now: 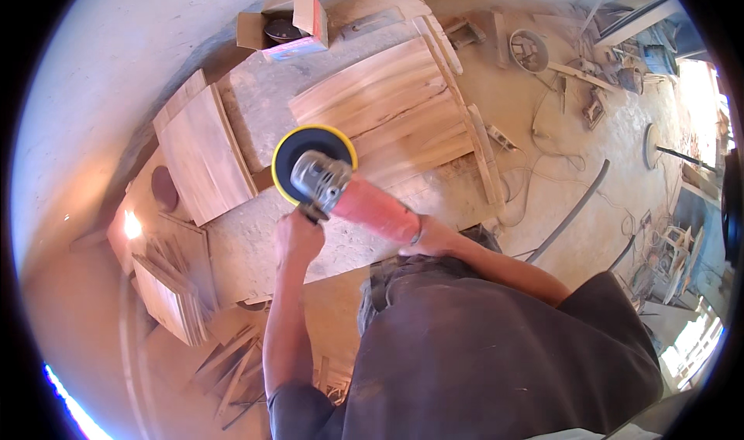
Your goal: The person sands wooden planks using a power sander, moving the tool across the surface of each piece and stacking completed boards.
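Observation:
An angle grinder with a red body and a grey metal head is held in front of me. Its round backing pad, dark with a yellow rim, faces up and away to the left. My left hand is closed round the side handle by the head. Farther back, my right hand grips the rear of the red body. Beyond the pad lies a wide wooden panel on the dusty worktable. The pad appears raised off the panel. The fingers of my right hand are partly hidden.
Another wooden panel lies at the table's left. An open cardboard box with dark discs stands at the far edge. Stacked boards lean at lower left, near a glowing lamp. Cables and a bucket are on the floor to the right.

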### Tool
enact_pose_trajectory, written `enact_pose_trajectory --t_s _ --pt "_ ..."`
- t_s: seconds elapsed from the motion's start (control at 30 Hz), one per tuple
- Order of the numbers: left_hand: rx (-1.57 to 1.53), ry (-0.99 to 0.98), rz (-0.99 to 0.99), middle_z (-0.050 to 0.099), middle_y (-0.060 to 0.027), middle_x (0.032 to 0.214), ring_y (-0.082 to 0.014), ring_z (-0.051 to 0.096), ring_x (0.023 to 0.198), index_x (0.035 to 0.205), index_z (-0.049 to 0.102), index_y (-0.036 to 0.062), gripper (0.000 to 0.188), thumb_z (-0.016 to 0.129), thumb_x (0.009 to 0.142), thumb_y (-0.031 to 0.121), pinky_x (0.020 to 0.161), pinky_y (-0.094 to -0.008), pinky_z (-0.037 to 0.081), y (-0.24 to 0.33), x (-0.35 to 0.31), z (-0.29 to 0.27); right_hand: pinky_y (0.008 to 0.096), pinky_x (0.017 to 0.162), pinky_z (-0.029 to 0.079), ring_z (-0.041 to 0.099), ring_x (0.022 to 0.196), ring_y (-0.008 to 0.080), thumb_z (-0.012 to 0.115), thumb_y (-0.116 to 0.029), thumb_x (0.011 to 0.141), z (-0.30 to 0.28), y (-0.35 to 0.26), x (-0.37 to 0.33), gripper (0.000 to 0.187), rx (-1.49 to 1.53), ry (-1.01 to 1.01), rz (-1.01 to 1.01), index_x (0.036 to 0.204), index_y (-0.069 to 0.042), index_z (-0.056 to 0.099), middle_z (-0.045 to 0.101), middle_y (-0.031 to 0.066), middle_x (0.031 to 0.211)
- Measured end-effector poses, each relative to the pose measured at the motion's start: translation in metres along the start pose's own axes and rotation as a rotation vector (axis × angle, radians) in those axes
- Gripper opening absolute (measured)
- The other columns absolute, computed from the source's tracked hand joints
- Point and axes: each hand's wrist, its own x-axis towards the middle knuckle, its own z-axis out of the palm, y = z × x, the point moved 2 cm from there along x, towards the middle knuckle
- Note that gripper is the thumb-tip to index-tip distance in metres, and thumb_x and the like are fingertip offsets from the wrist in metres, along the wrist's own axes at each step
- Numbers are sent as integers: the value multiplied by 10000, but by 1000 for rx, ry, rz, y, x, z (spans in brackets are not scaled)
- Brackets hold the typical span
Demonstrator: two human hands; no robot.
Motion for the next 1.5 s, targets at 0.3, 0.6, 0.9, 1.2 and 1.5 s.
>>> enact_pose_trajectory --t_s 0.3,0.6,0.9,1.2,1.5 --pt "-51 -154 153 737 -211 993 -374 705 993 1033 725 77 251 602 840 181 874 -473 551 126 68 22 386 784 552 724 878 256 755 -188 723 -122 10 -29 374 -246 381 345 1033 14 704 737 162 884" --pt "-175 4 -68 737 -210 958 -400 712 946 961 760 85 233 684 824 258 833 -490 569 87 97 4 421 771 547 724 857 343 643 -178 774 -119 -55 29 393 -341 183 431 1098 41 689 715 250 861" --pt "-90 49 -64 751 -173 963 -357 728 944 965 764 112 232 694 822 281 813 -463 574 68 140 -33 382 369 388 553 457 208 639 -125 735 -120 -100 79 270 -199 106 585 910 80 631 582 125 625" --pt "-119 -133 259 754 -155 987 -345 731 961 966 756 94 200 627 863 206 815 -447 582 164 131 -4 279 458 442 567 531 103 700 -49 657 -156 -10 -8 156 -15 343 546 766 -45 588 566 10 623" --pt "-77 19 -119 751 -171 998 -360 723 967 988 767 93 264 708 823 290 853 -463 564 53 136 -42 359 399 401 519 471 152 656 -102 718 -88 -109 75 216 -154 171 469 852 64 619 546 90 587"
